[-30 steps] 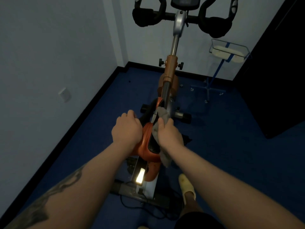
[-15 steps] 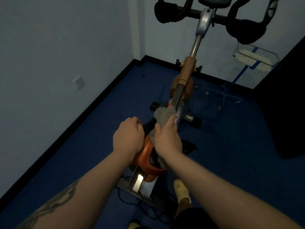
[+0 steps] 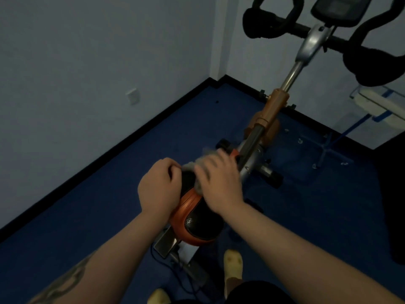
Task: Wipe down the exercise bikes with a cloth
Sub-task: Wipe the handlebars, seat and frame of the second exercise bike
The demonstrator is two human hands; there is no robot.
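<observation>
The right hand (image 3: 219,183) is smeared by motion blur, so how its fingers lie cannot be told. The grey cloth (image 3: 198,164) shows only as a blurred fringe past the fingers; the rest is hidden under the hand. The saddle (image 3: 197,218) nose is covered by both hands. The left hand (image 3: 158,186) hides its own fingertips over the saddle edge. The handlebars (image 3: 370,62) and console (image 3: 340,9) are cut off by the top and right edges. The wire rack (image 3: 379,102) runs off the right edge.
</observation>
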